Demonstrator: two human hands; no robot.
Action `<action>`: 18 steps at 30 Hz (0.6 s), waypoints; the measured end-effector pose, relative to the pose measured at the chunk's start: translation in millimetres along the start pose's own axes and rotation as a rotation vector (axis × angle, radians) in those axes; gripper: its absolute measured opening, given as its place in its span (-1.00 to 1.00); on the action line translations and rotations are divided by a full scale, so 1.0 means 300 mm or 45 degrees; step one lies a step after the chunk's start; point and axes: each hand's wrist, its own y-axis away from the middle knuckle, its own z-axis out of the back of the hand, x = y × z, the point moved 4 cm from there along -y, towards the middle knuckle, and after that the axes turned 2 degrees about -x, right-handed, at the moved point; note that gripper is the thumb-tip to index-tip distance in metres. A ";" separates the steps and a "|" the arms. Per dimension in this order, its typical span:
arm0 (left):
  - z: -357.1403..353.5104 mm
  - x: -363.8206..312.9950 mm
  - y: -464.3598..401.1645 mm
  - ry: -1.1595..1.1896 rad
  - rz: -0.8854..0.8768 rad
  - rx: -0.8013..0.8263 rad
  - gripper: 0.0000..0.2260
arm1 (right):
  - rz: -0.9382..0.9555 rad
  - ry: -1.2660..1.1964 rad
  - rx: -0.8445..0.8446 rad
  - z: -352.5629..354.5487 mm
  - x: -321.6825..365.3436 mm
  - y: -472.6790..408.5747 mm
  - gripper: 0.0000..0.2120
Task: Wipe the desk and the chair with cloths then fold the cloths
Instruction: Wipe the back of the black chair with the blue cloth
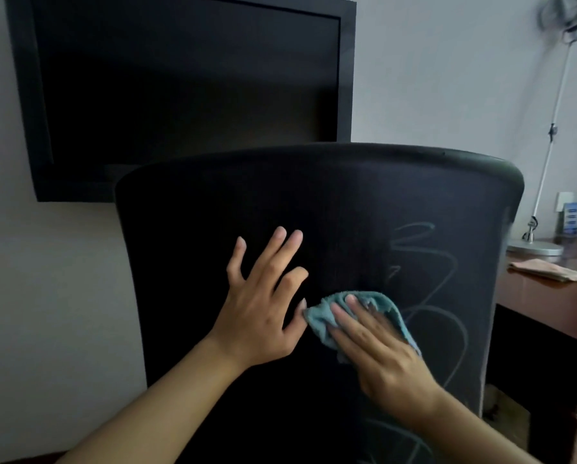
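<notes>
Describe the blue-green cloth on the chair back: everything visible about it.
The cloth is a small teal rag of soft, fuzzy-looking fabric, bunched and wrinkled rather than spread flat. It lies pressed against the dark chair back, next to pale scribbled chalk-like marks. The right hand covers most of it with straight fingers, leaving its upper and left edges showing. The left hand rests spread on the chair beside it, its thumb at the cloth's left edge.

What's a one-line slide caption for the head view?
Right hand presses a teal cloth over chalk-like scribbles on the black chair back; left hand rests flat beside it.
</notes>
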 end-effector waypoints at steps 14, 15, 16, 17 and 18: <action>0.015 -0.183 -0.189 -0.113 -0.043 0.129 -0.48 | -0.304 0.171 -0.259 0.184 -0.232 -0.044 -0.60; 0.003 -0.183 -0.189 -0.111 -0.048 0.144 -0.48 | -0.299 0.150 -0.206 0.144 -0.197 0.031 -0.60; -0.007 -0.178 -0.181 -0.115 -0.057 0.156 -0.49 | -0.283 0.133 -0.146 0.109 -0.162 0.097 -0.61; -0.012 -0.170 -0.174 -0.120 -0.068 0.161 -0.50 | -0.260 0.126 -0.093 0.086 -0.136 0.144 -0.63; -0.013 -0.164 -0.170 -0.127 -0.077 0.154 -0.50 | -0.227 0.127 -0.051 0.079 -0.128 0.170 -0.64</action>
